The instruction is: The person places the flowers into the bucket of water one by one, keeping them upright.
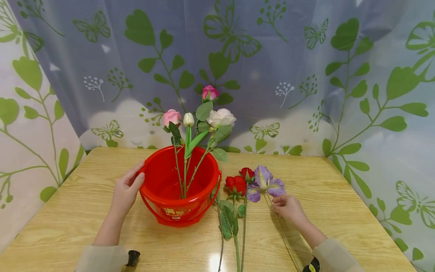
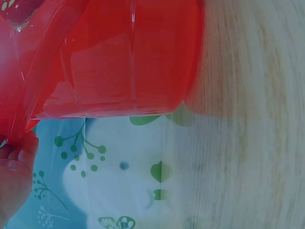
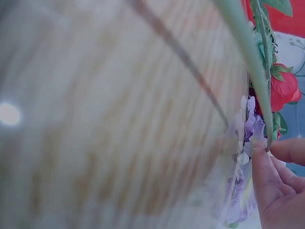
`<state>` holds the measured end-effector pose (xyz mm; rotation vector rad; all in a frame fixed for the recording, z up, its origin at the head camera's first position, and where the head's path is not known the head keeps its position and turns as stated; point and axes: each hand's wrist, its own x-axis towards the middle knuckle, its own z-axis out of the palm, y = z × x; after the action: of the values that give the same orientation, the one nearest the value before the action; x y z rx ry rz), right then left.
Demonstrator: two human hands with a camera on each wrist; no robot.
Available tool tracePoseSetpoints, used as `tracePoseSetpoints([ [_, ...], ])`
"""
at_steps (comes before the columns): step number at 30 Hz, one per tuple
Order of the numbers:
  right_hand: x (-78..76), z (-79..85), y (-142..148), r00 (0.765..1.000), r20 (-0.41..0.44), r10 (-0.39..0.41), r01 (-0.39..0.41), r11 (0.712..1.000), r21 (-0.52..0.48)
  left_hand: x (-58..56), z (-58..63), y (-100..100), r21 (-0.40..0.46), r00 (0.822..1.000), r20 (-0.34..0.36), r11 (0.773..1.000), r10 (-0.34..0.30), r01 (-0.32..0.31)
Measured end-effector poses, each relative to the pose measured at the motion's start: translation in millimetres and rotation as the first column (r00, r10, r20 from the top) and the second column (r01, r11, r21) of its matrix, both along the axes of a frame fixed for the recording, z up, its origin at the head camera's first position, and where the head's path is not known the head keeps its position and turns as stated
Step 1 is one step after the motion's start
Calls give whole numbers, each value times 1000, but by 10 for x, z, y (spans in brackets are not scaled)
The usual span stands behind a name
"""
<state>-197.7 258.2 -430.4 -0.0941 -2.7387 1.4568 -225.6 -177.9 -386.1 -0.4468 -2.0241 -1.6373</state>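
Plastic, smooth and glossy red, forms the round bucket (image 1: pixel 158 179), whose rim I grasp with the left hand (image 1: pixel 125 189). My right hand (image 1: pixel 290 209) pinches the thin stem of a purple flower (image 1: pixel 263 177), ruffled and yellow-streaked, right of the bucket; whether its petals touch the table (image 1: pixel 91 185), I cannot tell. Next to it I see layered red flowers (image 1: pixel 235 185). Inside the bucket lean a sleek white tulip (image 1: pixel 188 119), a pink rose (image 1: pixel 172 117), a deep-pink bloom (image 1: pixel 210 92) and a full, pale flower (image 1: pixel 221 118). Wood grain streaks the table; behind hangs a blue-grey curtain (image 1: pixel 289 22) with green butterflies and leaves.
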Motion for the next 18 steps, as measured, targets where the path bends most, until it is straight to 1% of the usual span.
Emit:
tracePoseSetpoints([
  [8,20,12,3,999,33,17,-13,992,-124,4,9,8,5,1000,3,1000,-4,4],
  [13,24,49,-13,999,47,-18,26,985,-172,10,12,8,4,1000,11,1000,-2,2],
  [16,25,66,-25,997,55,-44,55,976,-210,12,12,5,-3,1000,10,1000,2,-2],
  [18,25,77,-31,997,62,-48,61,969,-238,14,10,3,-9,1000,10,1000,2,-2],
])
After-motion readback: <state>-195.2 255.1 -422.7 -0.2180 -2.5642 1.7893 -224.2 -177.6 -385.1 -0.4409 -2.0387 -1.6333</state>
